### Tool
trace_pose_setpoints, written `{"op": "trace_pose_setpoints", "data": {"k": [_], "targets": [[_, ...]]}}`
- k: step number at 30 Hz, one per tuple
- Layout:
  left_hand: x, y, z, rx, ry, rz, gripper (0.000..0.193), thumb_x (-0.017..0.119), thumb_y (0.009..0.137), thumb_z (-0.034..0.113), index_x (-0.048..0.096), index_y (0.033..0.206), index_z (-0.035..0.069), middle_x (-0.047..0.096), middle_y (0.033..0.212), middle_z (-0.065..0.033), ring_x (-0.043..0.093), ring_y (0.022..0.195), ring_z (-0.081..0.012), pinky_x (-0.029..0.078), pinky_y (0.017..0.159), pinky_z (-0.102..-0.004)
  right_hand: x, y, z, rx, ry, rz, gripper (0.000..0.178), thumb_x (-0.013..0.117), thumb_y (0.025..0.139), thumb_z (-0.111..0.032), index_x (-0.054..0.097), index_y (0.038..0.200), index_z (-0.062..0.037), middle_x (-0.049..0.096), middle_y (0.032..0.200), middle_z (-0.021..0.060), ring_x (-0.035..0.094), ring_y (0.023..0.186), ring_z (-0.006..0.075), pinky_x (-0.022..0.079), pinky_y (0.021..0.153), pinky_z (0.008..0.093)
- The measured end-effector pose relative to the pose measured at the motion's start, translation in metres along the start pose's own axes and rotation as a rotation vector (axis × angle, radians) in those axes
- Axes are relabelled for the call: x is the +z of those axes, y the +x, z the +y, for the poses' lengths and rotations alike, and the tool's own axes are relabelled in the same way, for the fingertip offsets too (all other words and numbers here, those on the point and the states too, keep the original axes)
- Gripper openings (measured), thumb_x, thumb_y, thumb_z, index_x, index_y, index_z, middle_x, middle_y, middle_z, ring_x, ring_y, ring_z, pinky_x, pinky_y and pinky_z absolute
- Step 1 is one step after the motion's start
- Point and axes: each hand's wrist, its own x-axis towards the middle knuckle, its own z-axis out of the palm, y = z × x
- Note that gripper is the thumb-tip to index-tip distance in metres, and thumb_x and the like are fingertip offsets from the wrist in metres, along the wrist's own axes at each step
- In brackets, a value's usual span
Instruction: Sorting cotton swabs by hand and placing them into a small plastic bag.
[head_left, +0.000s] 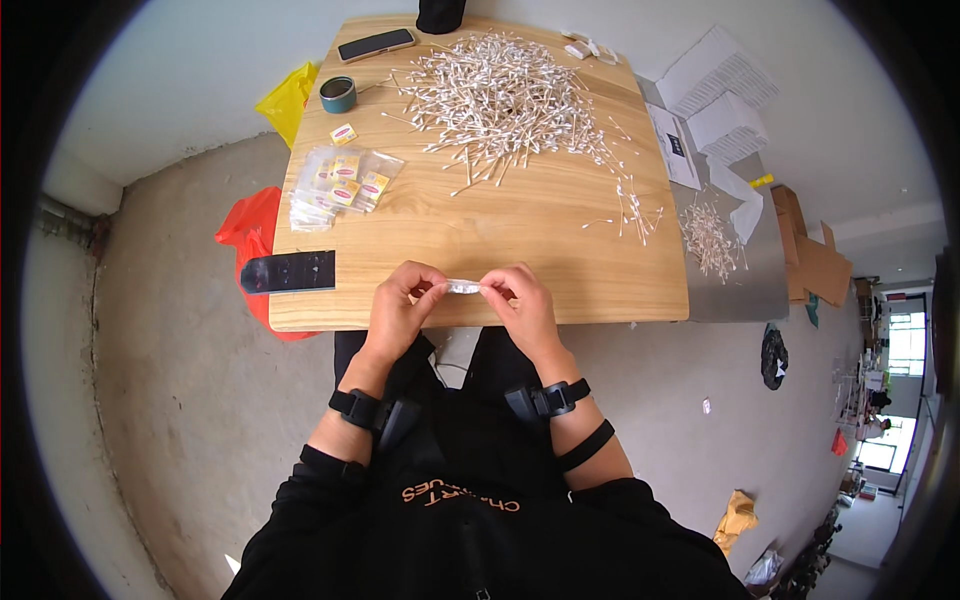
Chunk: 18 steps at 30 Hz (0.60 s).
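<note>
Close to the table's front edge, my left hand (406,303) and my right hand (524,303) pinch the two ends of a small clear plastic bag (463,287). White bits show inside it; they look like cotton swab tips, but the bag is too small to be sure. A large heap of cotton swabs (505,95) covers the far middle of the wooden table (480,220), with loose ones trailing to the right. Left of centre lie several clear bags (318,187) with yellow and white printed cards (345,191) on or in them.
A phone (376,44), a round teal tin (338,95) and a dark flat panel (290,271) sit along the table's left side. Red (262,225) and yellow (288,100) plastic bags hang beside it. More swabs (710,237) lie on a grey surface at right, near cardboard (815,262).
</note>
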Motion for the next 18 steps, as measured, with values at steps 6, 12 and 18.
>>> {"op": "trace_pose_setpoints", "data": {"k": [6,12,18], "targets": [[0.001,0.001,0.0,0.043,0.044,-0.003,0.008,0.069,0.086,0.006,0.065,0.092,0.003,0.064,0.091,-0.0038,0.056,0.078,-0.0103,0.045,0.07,-0.0242,-0.001,0.001,0.003,-0.03,-0.071,-0.018,0.008,0.066,0.085,-0.005,0.064,0.092,-0.0061,0.059,0.086,0.0064,0.062,0.074,0.0188,0.049,0.063,0.0294],[0.006,0.005,0.008,0.105,0.071,0.0,0.008,0.07,0.083,0.004,0.064,0.088,0.001,0.061,0.087,-0.0074,0.055,0.067,-0.0146,0.046,0.063,-0.0271,0.009,0.001,0.0,0.004,-0.025,-0.02,0.007,0.066,0.085,-0.006,0.064,0.092,-0.0061,0.055,0.086,0.006,0.061,0.074,0.0182,0.048,0.063,0.0293],[0.005,0.006,0.007,0.107,0.121,-0.01,0.009,0.069,0.084,0.003,0.063,0.089,0.001,0.06,0.088,-0.0052,0.051,0.072,-0.0133,0.043,0.066,-0.0254,0.012,0.006,-0.002,-0.033,-0.039,-0.028,0.007,0.067,0.085,-0.008,0.065,0.091,-0.0063,0.055,0.087,0.0056,0.061,0.074,0.0173,0.049,0.065,0.0282]]}}
